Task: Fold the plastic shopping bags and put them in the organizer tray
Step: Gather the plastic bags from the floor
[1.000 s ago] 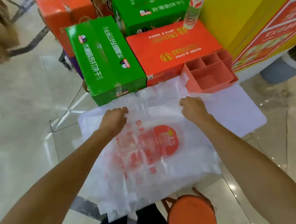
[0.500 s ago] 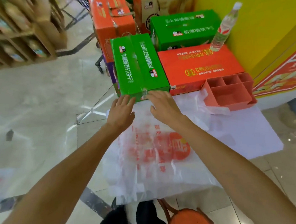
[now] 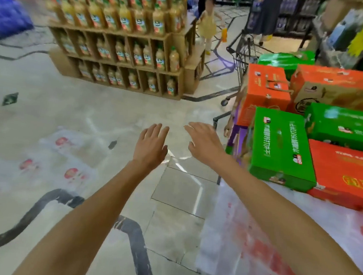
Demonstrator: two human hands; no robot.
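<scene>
My left hand (image 3: pixel 151 145) and my right hand (image 3: pixel 203 143) are stretched out over the bare floor, fingers straight, holding nothing. A stack of white plastic bags with red print (image 3: pixel 255 239) lies under my right forearm at the lower right. More loose plastic bags with red logos (image 3: pixel 67 161) are spread on the floor at the left, beyond and left of my left hand. The organizer tray is out of view.
Green boxes (image 3: pixel 280 148) and orange boxes (image 3: pixel 343 172) stand at the right. A cardboard display of juice bottles (image 3: pixel 122 47) stands ahead, a shopping cart (image 3: pixel 239 62) and people behind it. Polished tile floor lies between.
The view has swung left, away from the tray. Both hands have left the bag stack and now reach out over the floor toward the left, fingers straightened.
</scene>
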